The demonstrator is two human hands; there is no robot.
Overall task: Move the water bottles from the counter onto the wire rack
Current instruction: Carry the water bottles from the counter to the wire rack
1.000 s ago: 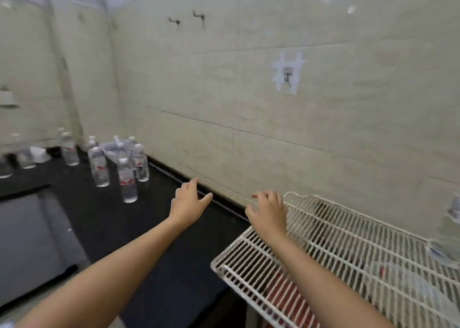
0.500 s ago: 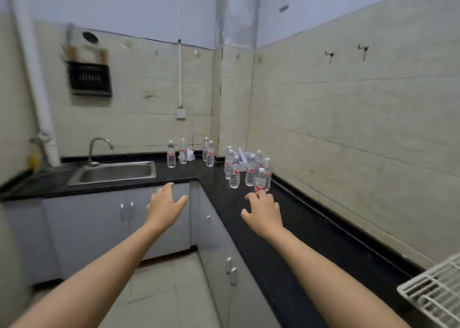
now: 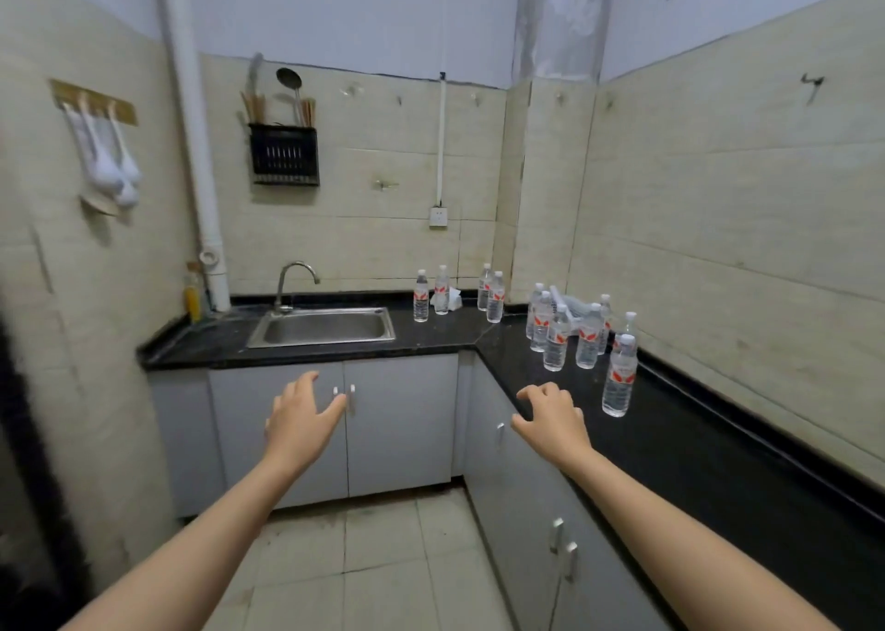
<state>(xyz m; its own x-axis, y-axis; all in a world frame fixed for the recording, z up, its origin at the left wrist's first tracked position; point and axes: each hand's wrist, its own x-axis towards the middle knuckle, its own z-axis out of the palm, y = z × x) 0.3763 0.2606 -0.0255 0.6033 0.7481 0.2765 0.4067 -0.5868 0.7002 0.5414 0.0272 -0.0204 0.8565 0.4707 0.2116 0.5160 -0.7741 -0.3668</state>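
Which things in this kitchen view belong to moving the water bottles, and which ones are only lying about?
Belong to the job: nearest water bottle; bottle cluster; four bottles at the back wall; black counter; empty left hand and right hand. The wire rack is out of view.
Just lying about: sink, tap, black utensil holder, white ladles, yellow bottle, wall socket.

Black L-shaped counter [image 3: 694, 463], steel sink [image 3: 325, 326] set in far-left run, four water bottles [image 3: 421, 297] upright by far wall right of sink, bigger bottle cluster [image 3: 555, 338] on right run, lone bottle [image 3: 619, 376] nearest, upright.
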